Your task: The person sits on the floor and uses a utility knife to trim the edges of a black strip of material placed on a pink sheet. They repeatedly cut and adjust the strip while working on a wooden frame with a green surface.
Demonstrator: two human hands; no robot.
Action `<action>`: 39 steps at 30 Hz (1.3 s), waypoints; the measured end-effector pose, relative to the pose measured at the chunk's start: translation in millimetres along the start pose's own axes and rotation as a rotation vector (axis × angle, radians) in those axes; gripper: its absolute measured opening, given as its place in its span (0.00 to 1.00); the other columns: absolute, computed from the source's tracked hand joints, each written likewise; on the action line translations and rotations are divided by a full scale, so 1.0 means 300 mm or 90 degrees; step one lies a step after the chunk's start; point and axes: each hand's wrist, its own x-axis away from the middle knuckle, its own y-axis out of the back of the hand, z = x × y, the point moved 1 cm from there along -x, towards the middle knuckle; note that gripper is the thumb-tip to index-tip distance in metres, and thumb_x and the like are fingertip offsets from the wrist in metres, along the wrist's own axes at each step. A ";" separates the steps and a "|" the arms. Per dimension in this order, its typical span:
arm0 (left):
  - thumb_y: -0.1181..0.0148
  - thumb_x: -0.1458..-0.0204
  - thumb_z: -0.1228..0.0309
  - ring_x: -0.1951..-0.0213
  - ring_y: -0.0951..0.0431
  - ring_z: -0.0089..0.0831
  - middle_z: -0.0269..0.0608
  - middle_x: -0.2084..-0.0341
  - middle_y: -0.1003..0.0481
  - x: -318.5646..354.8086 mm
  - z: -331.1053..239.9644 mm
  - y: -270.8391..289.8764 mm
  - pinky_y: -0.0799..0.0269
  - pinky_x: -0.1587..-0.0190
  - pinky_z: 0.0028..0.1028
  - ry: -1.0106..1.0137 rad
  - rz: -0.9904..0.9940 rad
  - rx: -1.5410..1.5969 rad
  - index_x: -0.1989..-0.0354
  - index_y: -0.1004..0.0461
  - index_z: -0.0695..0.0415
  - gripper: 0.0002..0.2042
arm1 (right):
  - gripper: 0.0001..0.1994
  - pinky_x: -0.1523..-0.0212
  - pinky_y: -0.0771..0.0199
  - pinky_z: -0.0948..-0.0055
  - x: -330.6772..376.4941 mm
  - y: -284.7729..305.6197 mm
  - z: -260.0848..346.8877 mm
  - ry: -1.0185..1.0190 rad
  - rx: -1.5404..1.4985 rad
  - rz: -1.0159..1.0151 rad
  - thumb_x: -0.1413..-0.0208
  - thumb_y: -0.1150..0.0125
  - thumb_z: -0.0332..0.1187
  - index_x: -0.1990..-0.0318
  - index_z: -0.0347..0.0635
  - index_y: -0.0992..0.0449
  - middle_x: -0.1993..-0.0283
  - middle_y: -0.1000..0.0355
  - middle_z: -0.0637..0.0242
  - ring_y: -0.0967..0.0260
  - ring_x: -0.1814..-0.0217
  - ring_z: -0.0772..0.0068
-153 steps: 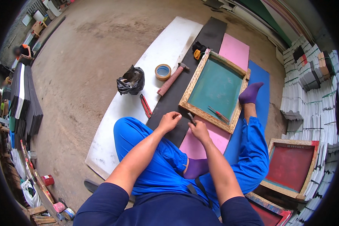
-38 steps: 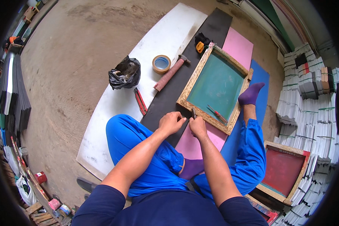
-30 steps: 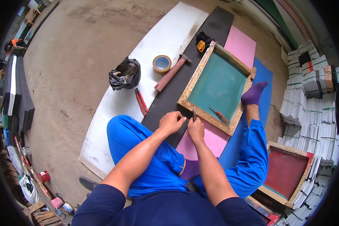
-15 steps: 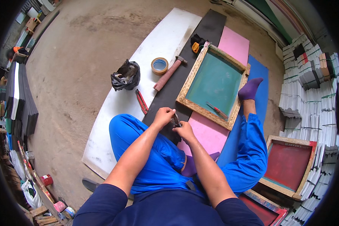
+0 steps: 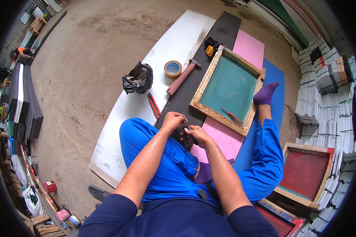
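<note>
Close in front of my crossed leg, both hands meet over the black strip of board. My right hand [image 5: 199, 135] is closed round a dark hand tool [image 5: 190, 136] that looks like pliers; its exact kind is partly hidden by my fingers. My left hand [image 5: 173, 122] pinches at the tool's upper end, and what its fingertips hold is too small to name. Beyond my hands lies a wood-framed printing screen [image 5: 203, 84] with green mesh. A red-handled screwdriver-like tool [image 5: 232, 115] rests on its mesh. A red utility knife [image 5: 154, 106] lies to the left of my hands.
A hammer [image 5: 182, 78] with a wrapped handle, a tape roll [image 5: 173, 69] and a black plastic bag [image 5: 138, 78] lie farther out. A yellow-and-black item [image 5: 209, 50] sits beside the frame. Red screens [image 5: 304, 172] and stacked white bundles [image 5: 324, 122] stand at right, dark sheets [image 5: 25, 98] at left.
My right hand has turned and closed further round the dark tool, which has tilted. My left hand stays at its upper end. The whole view has shifted slightly.
</note>
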 end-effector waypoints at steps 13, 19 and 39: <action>0.38 0.50 0.66 0.68 0.15 0.31 0.45 0.71 0.16 -0.022 0.022 -0.007 0.21 0.60 0.32 -0.099 -0.035 -0.158 0.63 0.14 0.60 0.12 | 0.17 0.67 0.18 0.62 0.049 0.075 0.109 -0.059 0.187 0.034 0.33 0.42 0.37 0.41 0.43 0.29 0.56 0.19 0.64 0.20 0.59 0.67; 0.38 0.40 0.61 0.77 0.22 0.24 0.39 0.75 0.18 -0.027 0.033 -0.006 0.28 0.74 0.26 0.004 -0.002 -0.010 0.63 0.15 0.60 0.14 | 0.17 0.68 0.17 0.62 0.048 0.073 0.122 -0.063 0.182 0.051 0.33 0.42 0.36 0.41 0.43 0.29 0.54 0.20 0.62 0.20 0.60 0.67; 0.28 0.46 0.60 0.58 0.17 0.33 0.45 0.60 0.17 -0.022 0.005 -0.027 0.23 0.54 0.30 -0.194 -0.053 -0.149 0.55 0.14 0.58 0.16 | 0.14 0.75 0.24 0.67 0.034 0.088 0.067 0.002 0.159 -0.068 0.42 0.30 0.41 0.56 0.43 0.22 0.66 0.20 0.63 0.22 0.72 0.69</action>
